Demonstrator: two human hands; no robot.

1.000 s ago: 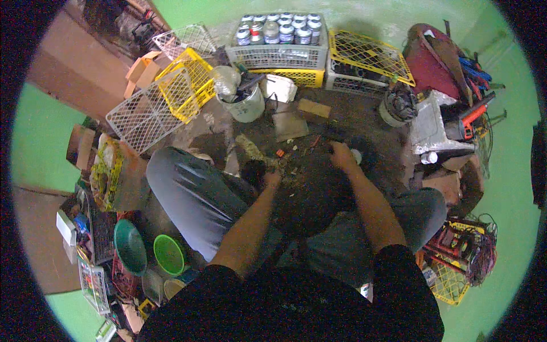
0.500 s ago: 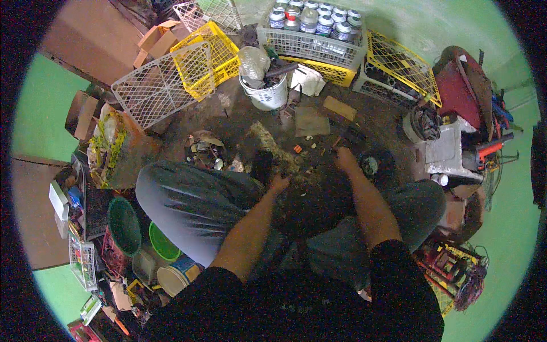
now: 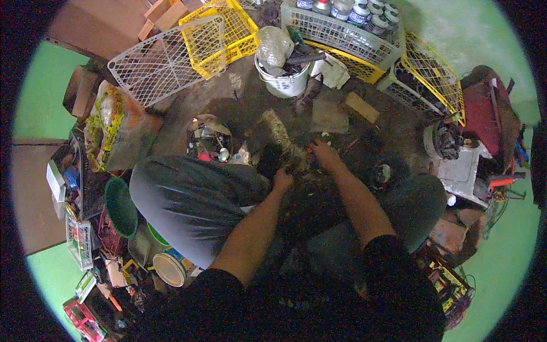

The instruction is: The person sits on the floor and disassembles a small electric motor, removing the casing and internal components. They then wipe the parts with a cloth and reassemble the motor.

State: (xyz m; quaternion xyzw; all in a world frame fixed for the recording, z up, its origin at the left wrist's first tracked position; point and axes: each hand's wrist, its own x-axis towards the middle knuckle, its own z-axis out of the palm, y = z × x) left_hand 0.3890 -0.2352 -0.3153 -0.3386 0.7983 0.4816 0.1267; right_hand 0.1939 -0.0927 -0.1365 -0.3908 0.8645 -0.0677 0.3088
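Observation:
My left hand [image 3: 283, 180] is closed low between my knees, beside the near end of a pale, rough wooden block [image 3: 277, 130]. Whatever its fingers grip is lost in shadow. To its right, my right hand [image 3: 326, 156] reaches to the floor with its fingers drawn together. At those fingertips shows a small orange piece [image 3: 309, 149], mostly covered by the hand. A thin reddish stick [image 3: 349, 146] lies just beyond the right hand.
A round container of small parts [image 3: 209, 128] stands by my left knee. Ahead are a full white bucket [image 3: 283, 85], a flat board [image 3: 330, 117] and a tan block [image 3: 362, 108]. Crates of bottles [image 3: 342, 35] line the back. A foam box [image 3: 457, 171] stands right.
My right hand has moved left and slightly nearer, from the thin stick to the small orange piece. The stick now lies on the floor. My left hand stays low; the view has shifted.

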